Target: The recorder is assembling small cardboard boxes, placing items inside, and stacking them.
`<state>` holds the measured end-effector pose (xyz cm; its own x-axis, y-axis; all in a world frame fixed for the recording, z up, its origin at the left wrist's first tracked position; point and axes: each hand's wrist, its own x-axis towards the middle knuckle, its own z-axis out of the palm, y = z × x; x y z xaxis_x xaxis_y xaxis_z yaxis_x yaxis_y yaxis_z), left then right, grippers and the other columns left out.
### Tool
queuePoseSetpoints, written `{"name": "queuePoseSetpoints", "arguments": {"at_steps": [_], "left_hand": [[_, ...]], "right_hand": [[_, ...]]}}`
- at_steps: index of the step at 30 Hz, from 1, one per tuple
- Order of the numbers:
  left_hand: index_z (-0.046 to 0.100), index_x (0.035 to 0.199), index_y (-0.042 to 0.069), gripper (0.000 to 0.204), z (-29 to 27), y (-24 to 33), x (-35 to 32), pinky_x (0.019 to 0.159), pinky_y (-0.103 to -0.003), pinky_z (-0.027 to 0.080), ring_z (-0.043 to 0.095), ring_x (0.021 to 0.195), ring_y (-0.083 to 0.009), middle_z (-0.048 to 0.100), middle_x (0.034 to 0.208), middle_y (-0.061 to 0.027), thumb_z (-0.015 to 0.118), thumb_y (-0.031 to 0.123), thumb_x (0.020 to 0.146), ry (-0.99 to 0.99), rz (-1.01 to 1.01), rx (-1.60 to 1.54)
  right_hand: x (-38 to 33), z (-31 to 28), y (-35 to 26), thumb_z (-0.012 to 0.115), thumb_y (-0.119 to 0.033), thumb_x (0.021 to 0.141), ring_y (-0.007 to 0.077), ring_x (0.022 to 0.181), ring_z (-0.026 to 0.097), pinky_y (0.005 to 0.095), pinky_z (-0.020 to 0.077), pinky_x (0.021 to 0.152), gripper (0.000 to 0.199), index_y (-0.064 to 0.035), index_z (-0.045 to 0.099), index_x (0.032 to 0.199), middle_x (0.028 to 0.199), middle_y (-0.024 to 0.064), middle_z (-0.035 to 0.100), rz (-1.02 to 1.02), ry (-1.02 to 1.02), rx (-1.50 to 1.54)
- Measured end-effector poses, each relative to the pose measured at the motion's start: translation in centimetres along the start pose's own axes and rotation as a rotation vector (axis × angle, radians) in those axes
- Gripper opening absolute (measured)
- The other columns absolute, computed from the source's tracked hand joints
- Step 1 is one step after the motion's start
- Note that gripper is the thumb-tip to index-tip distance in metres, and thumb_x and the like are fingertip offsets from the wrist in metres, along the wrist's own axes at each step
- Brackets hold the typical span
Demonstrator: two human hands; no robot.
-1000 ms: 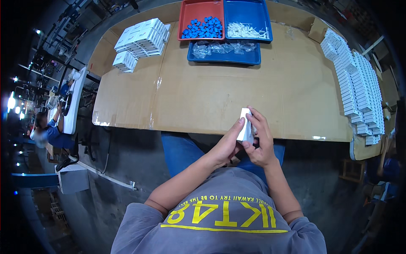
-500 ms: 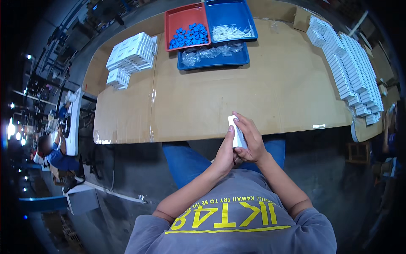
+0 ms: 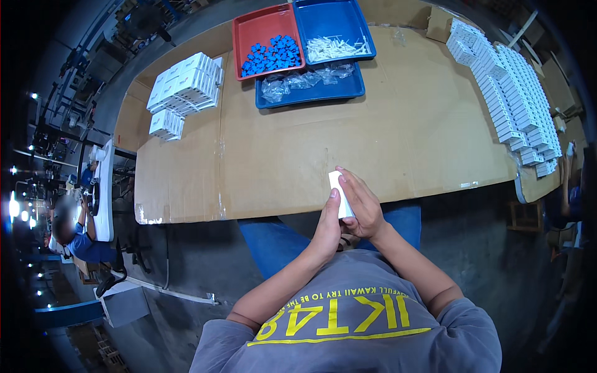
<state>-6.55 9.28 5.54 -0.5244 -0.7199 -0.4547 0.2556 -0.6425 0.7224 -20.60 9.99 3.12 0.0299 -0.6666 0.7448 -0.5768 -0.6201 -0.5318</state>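
A small white box [image 3: 339,194] stands between my two palms just over the table's near edge, one narrow side facing up. My left hand [image 3: 327,225] presses it from the left, thumb along its edge. From the right, my right hand [image 3: 364,205] closes on the same box with its fingers laid along the side. The lower part of the box is hidden by both hands. Cardboard [image 3: 280,161] covers the table beyond them.
At the back stand a red tray [image 3: 238,43] of blue pieces, a blue tray [image 3: 329,22] of white pieces and a lower blue tray [image 3: 305,101] with clear plastic bags. White boxes are stacked at left [image 3: 186,87] and right [image 3: 522,93]. A person [image 3: 87,233] sits far left.
The view has tilted slightly, so the table's contents sit a little differently in it. Both hands still hold the white box, with my right fingers now flatter along it.
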Motion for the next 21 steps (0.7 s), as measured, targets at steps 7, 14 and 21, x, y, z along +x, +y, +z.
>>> {"name": "queuePoseSetpoints", "arguments": {"at_steps": [7,14,21], "left_hand": [[0.057,0.132,0.011,0.055,-0.8,-0.4,0.7,0.073,-0.024,0.047,0.059,0.088,-0.0056,0.064,0.105,0.0021,0.039,0.058,0.112,0.02,-0.005,0.04],[0.055,0.135,0.013,0.055,-0.5,-0.1,0.5,0.076,-0.024,0.048,0.06,0.091,-0.006,0.064,0.105,0.0017,0.039,0.06,0.111,0.059,-0.055,0.017],[0.054,0.137,0.012,0.056,-0.5,1.4,0.9,0.086,-0.027,0.05,0.063,0.1,-0.0095,0.065,0.114,-0.0011,0.041,0.06,0.11,0.051,-0.129,-0.001]], "right_hand": [[-1.0,1.3,0.5,0.039,-0.053,0.111,0.054,0.124,0.062,0.0525,0.0535,0.103,0.076,0.0156,0.053,0.141,0.139,0.0398,0.056,0.044,-0.004,0.008],[-1.0,1.3,0.6,0.034,-0.052,0.112,0.0548,0.125,0.061,0.053,0.0529,0.105,0.077,0.0177,0.053,0.139,0.137,0.0411,0.056,0.076,-0.019,0.035],[-0.4,0.2,0.7,0.034,-0.049,0.113,0.052,0.133,0.056,0.0529,0.046,0.112,0.07,0.0107,0.051,0.145,0.147,0.0349,0.054,0.186,-0.061,0.166]]}}
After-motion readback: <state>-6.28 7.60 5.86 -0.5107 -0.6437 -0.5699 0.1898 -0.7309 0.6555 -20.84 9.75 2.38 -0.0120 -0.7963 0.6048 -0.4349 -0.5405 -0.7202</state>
